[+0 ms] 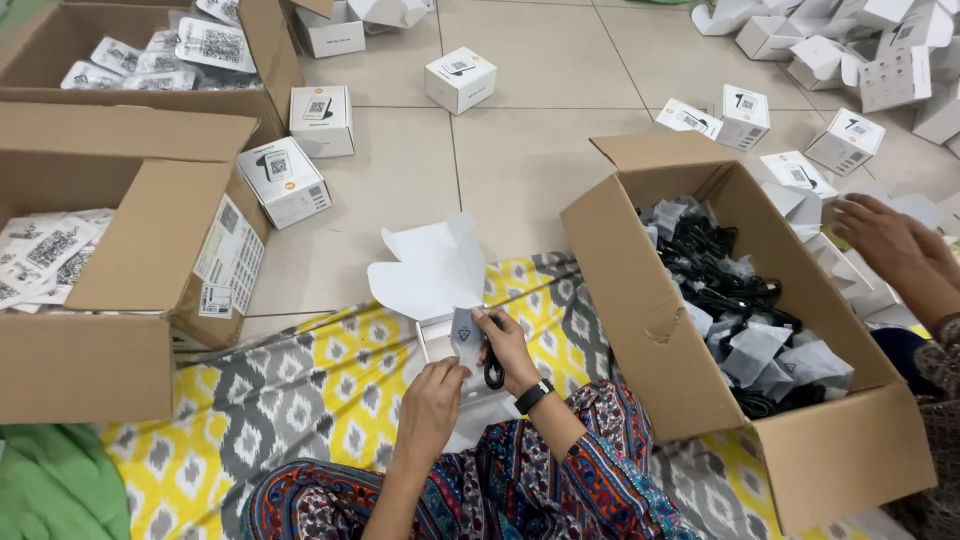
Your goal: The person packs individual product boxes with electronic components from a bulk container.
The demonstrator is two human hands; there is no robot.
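Seated on a patterned mat, a person's left hand (432,392) and right hand (503,345) pinch a bagged black cable (470,345) over an open small white carton (440,300), apparently mid-packing, seating it inside next.

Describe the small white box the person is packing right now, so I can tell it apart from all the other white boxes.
Start at the big open carton of black cables on the right, then look left to the yellow and grey patterned cloth. The open white box sits there in front of the person's knees, with the left hand and right hand over it. Unlike the closed boxes on the tiles, its flaps stand open.
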